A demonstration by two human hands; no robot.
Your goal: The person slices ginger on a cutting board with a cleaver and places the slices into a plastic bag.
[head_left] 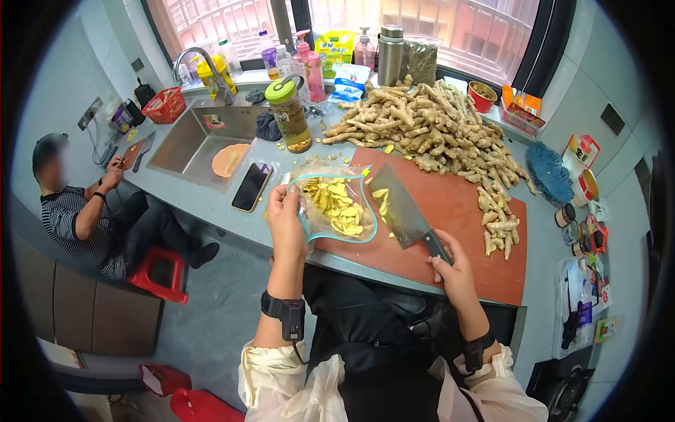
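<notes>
My left hand [285, 221] grips the near left edge of a clear zip bag [302, 181] with a blue seal, its mouth facing right. Inside the bag lie many pale yellow ginger slices [341, 204]. In my right hand [451, 261] is the black handle of a cleaver [404, 209]. A few ginger slices rest on the cleaver's broad blade, close beside the bag's mouth. Both are over the reddish-brown cutting board [485, 278]. A large heap of whole ginger [429, 116] covers the board's far side, with several pieces [498, 221] trailing down to the right.
Left of the bag lies a phone [252, 187], with a green-lidded jar [289, 116] behind it. A sink [190, 151] is farther left. One person [77, 218] sits on a red stool [162, 271], hands near a small board. A blue dish [550, 176] stands right.
</notes>
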